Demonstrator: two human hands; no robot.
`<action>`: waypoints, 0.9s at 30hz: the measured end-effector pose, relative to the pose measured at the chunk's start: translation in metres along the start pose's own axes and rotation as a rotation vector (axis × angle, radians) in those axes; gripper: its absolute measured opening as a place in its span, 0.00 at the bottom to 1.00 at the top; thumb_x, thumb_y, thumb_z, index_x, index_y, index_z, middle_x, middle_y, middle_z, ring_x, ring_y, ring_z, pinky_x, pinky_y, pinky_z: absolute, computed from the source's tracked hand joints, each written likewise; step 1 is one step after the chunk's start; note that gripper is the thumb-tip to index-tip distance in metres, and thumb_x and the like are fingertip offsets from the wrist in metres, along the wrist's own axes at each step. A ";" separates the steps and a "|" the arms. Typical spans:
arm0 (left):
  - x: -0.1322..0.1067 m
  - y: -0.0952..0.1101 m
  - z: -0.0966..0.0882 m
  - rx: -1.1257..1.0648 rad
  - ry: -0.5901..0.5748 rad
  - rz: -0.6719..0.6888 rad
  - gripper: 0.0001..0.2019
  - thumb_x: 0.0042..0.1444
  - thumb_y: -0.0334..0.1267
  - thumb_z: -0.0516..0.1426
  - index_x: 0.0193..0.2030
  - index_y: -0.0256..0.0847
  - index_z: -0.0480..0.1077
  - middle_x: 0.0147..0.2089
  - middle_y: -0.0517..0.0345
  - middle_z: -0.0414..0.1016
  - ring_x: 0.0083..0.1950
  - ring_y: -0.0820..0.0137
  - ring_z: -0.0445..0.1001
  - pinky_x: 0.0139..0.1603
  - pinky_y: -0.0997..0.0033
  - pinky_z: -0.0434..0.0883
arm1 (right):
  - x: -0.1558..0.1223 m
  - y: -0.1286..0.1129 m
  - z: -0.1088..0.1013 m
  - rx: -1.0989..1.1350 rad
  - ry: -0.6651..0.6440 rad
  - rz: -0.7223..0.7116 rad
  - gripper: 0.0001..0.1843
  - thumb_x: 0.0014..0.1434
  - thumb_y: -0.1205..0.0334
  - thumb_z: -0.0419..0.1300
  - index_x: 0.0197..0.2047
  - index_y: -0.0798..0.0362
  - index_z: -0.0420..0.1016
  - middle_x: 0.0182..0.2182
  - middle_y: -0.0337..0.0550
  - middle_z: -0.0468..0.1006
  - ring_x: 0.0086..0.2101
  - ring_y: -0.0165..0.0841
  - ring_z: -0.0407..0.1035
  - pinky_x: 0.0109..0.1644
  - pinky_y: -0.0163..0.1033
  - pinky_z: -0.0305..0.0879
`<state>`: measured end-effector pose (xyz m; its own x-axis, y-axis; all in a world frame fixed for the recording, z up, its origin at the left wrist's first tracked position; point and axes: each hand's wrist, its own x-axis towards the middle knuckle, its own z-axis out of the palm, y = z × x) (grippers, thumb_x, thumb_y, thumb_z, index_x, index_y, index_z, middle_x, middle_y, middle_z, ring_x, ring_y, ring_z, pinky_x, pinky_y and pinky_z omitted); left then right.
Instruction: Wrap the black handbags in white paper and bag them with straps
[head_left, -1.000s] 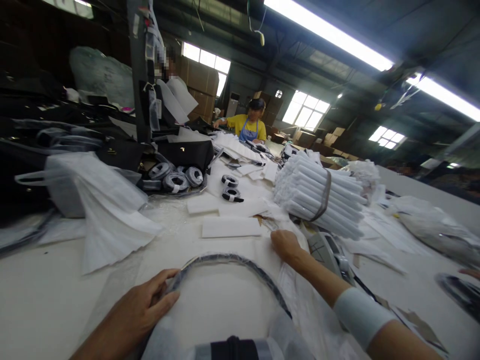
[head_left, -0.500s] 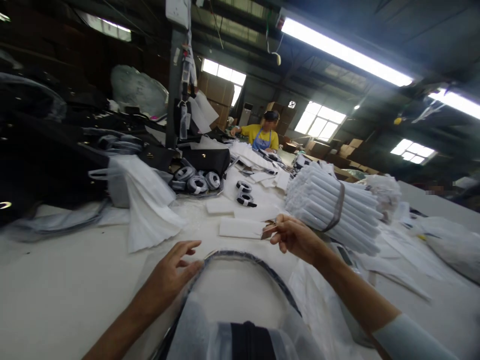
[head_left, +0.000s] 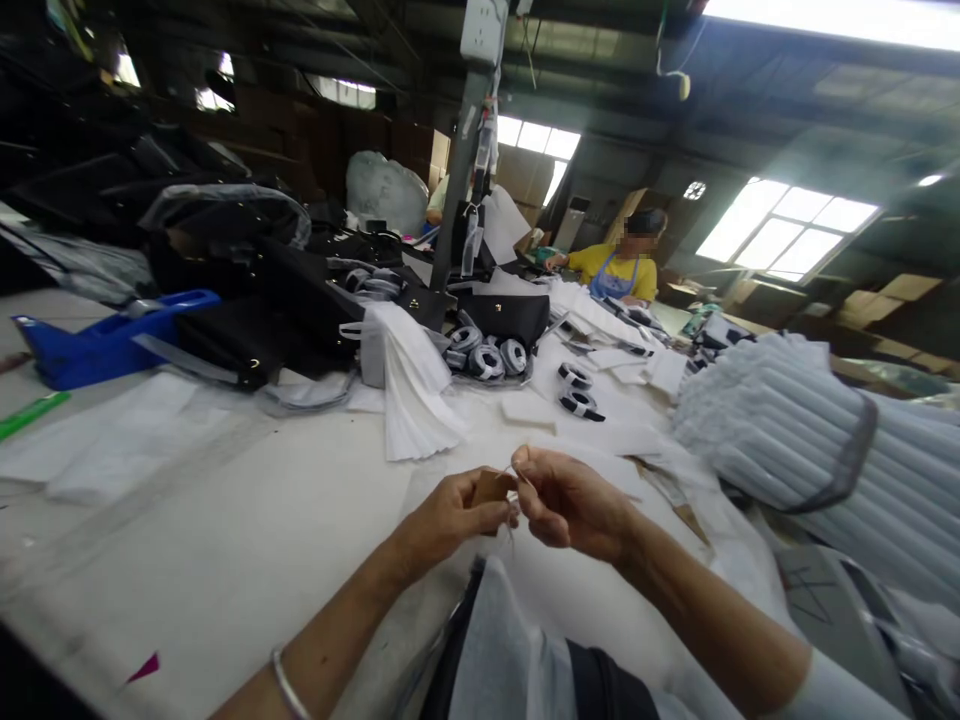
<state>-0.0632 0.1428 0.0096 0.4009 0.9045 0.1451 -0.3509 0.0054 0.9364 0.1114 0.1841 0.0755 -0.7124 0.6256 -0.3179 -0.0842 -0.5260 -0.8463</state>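
My left hand (head_left: 450,518) is closed on a small brown tag (head_left: 493,487), held between thumb and fingers. Right beside it, my right hand (head_left: 570,500) pinches a thin pale string (head_left: 511,468) at the tag's upper edge. Both hands meet above the table, just beyond a black bag (head_left: 609,682) at the bottom of the head view. White wrapping (head_left: 499,640) covers much of that bag, and its lower part is cut off by the frame.
Right of my hands lies a strapped bundle of white padded rolls (head_left: 780,430). Folded white sheets (head_left: 412,380), coiled wrapped straps (head_left: 487,360) and black bags (head_left: 292,300) stand beyond. A blue tape dispenser (head_left: 112,340) is at left. Across the table, a person in yellow (head_left: 619,272) sits.
My hands have come together. The tag, earlier in my right hand, is now in my left, with the right on its string. The view has swung left.
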 end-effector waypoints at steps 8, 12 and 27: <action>0.000 0.001 0.000 -0.072 0.192 -0.001 0.17 0.60 0.51 0.56 0.41 0.38 0.72 0.31 0.59 0.72 0.33 0.72 0.68 0.37 0.72 0.63 | -0.013 -0.008 -0.002 -0.395 0.143 0.160 0.18 0.48 0.52 0.72 0.28 0.58 0.73 0.18 0.35 0.71 0.13 0.18 0.50 0.16 0.28 0.38; 0.000 0.004 0.000 -0.113 0.243 0.000 0.14 0.56 0.49 0.61 0.34 0.40 0.67 0.32 0.62 0.69 0.35 0.73 0.67 0.40 0.73 0.63 | -0.018 -0.011 0.006 -0.339 0.024 -0.091 0.16 0.49 0.53 0.72 0.26 0.58 0.78 0.37 0.46 0.80 0.28 0.25 0.68 0.30 0.31 0.62; -0.009 0.012 -0.006 -0.172 -0.065 -0.070 0.18 0.45 0.45 0.68 0.35 0.38 0.67 0.32 0.62 0.69 0.32 0.74 0.68 0.35 0.74 0.64 | -0.011 -0.013 0.016 -0.069 0.141 -0.214 0.13 0.57 0.57 0.67 0.42 0.54 0.75 0.19 0.30 0.68 0.14 0.18 0.50 0.15 0.24 0.48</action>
<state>-0.0762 0.1377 0.0173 0.4816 0.8698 0.1070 -0.4576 0.1455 0.8772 0.1094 0.1750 0.0966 -0.5793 0.7948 -0.1810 -0.1710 -0.3356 -0.9264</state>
